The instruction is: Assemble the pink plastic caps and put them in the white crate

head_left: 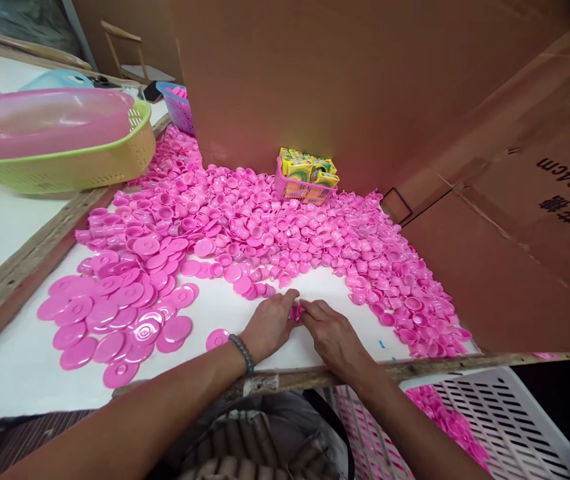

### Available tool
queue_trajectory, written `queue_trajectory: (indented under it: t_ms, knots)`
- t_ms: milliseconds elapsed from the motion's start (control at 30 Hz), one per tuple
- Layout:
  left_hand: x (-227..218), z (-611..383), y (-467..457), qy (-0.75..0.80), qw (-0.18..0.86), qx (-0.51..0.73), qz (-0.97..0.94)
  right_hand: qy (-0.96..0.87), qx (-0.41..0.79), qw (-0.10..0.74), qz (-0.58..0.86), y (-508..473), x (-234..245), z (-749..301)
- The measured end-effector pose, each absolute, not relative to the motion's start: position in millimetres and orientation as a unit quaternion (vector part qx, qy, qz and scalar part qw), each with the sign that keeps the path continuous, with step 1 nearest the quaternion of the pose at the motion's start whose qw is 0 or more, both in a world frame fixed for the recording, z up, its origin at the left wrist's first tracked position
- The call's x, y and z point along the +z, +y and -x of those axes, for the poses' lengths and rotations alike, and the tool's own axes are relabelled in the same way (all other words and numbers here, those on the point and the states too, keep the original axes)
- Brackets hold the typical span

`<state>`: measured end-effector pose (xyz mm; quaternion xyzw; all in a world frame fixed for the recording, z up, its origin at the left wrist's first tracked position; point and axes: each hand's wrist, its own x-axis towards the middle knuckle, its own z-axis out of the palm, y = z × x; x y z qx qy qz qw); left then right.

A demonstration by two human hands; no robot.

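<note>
The bare forearms (129,413) lead to the left hand (269,328) and the right hand (333,333), which together pinch a small, partly hidden pink plastic piece (295,312) over the flat white tabletop (322,283), and a light, even hold from both sides should keep it steady
</note>
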<state>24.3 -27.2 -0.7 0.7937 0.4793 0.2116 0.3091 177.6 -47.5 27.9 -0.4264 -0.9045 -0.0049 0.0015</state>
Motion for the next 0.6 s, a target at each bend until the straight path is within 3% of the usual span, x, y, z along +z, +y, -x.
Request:
queue_trajectory:
  t_ms: [167, 300, 467, 600]
  knots:
    - [-1, -23, -27, 0.472, 0.313, 0.217, -0.795, -0.916, -0.071, -0.029, 0.393, -54, 28, -170]
    - [-1, -19, -26, 0.461, 0.333, 0.228, -0.790, -0.907, -0.058, 0.031, 0.417, -55, 17, -174]
    - [-2, -13, -20, 0.427, 0.409, 0.278, -0.757, -0.797, 0.137, 0.247, 0.533, -50, 3, -184]
    - [-4, -12, -16, 0.427, 0.520, 0.297, -0.677, -0.686, 0.276, 0.307, 0.599, -54, 3, -186]
